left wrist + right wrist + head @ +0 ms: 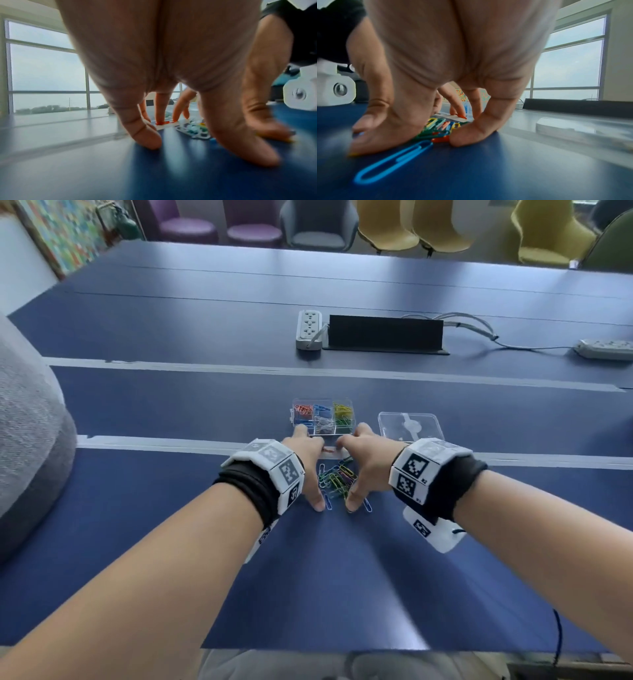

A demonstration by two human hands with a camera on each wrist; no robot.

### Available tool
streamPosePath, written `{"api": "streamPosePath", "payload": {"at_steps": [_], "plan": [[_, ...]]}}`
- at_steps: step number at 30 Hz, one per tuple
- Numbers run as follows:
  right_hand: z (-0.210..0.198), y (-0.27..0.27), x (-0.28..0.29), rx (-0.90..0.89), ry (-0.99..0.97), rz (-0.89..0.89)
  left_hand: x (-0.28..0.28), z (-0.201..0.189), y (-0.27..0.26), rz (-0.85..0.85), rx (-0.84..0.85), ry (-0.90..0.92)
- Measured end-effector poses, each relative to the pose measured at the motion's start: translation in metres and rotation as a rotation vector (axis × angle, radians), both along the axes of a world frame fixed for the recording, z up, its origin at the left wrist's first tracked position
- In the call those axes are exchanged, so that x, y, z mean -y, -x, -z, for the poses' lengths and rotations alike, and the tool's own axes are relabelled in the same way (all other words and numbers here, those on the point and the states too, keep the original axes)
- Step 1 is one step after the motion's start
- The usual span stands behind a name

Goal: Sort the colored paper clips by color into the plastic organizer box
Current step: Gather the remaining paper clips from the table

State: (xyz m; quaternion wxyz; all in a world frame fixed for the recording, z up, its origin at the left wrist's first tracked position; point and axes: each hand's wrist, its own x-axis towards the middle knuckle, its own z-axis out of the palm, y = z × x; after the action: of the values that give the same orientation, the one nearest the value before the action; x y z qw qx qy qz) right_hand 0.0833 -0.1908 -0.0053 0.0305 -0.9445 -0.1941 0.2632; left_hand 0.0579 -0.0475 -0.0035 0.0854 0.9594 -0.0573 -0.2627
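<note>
Your left hand [308, 470] & right hand [363, 463], fingers spread, tips on matte blue table [342, 577], cup glossy wire-loop paper clips [337, 479]; clear plastic organizer box [322, 416] just beyond.

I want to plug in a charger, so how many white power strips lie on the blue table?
2. One white power strip lies left of the black cable box; the other white power strip lies at the right edge, partly cut off. More may be outside the view.
</note>
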Motion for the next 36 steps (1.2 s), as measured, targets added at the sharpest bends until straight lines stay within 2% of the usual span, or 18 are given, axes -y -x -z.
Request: {"api": "streamPosePath", "payload": {"at_steps": [3,6,10,12,17,21,25,28,32,36], "plan": [[0.0,-0.001,0.0,0.031,-0.15,-0.014,0.004,0.006,0.003,-0.005,0.051,0.123],[-0.008,-0.004,0.014,0.022,-0.206,0.036,-0.006,0.008,0.006,-0.106,0.134,0.185],[-0.008,0.001,0.029,-0.033,0.079,0.037,-0.021,0.004,0.011,-0.199,0.08,-0.049],[-0.004,0.004,0.025,-0.012,0.121,0.01,-0.019,0.004,0.01,-0.188,0.029,-0.051],[0.0,-0.001,0.004,0.05,-0.111,0.036,0.004,0.011,0.01,-0.121,0.112,0.156],[-0.003,0.001,0.006,0.02,-0.216,0.085,0.002,0.013,0.012,-0.18,0.137,0.235],[-0.006,0.005,0.01,0.001,0.005,0.056,-0.007,0.01,0.009,-0.146,0.092,0.052],[-0.003,0.017,-0.002,-0.012,0.008,0.033,0.003,0.012,0.01,-0.091,0.089,0.067],[0.005,0.028,-0.015,0.032,-0.142,0.036,0.011,0.016,0.014,-0.091,0.16,0.19],[0.004,0.03,-0.019,0.095,-0.262,0.03,0.01,0.02,0.014,-0.23,0.162,0.267]]}}
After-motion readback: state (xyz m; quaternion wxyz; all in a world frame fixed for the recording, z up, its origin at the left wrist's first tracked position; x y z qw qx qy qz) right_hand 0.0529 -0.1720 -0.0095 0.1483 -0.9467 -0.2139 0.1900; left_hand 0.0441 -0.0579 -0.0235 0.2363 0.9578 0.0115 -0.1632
